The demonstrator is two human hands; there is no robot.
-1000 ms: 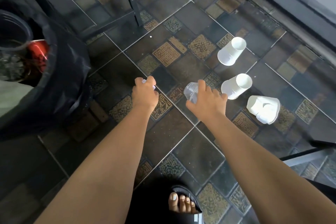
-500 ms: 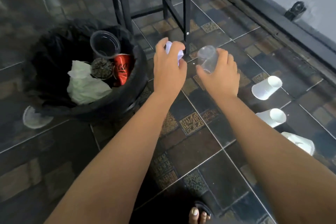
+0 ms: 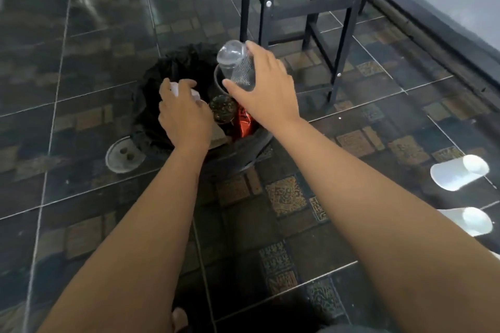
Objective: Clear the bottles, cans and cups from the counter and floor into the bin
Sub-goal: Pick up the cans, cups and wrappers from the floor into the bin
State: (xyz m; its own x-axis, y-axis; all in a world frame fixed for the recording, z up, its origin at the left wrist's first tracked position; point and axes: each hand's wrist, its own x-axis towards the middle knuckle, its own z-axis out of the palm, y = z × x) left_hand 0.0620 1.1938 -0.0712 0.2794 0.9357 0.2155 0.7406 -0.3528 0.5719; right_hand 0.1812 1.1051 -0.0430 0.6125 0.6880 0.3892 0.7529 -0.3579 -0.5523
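Gripping a clear cup (image 3: pixel 237 67), right hand (image 3: pixel 266 92) seemingly over bin (image 3: pixel 151 84).

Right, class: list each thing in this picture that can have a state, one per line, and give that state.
left hand: over the bin, closed on a small white item.
right hand: over the bin, gripping the clear cup.
clear cup: held tilted, empty.
bin: open, black-lined, partly filled.
red can: inside the bin.
white cups: two lying on their sides on the floor.
clear lid: flat on the floor beside the bin.
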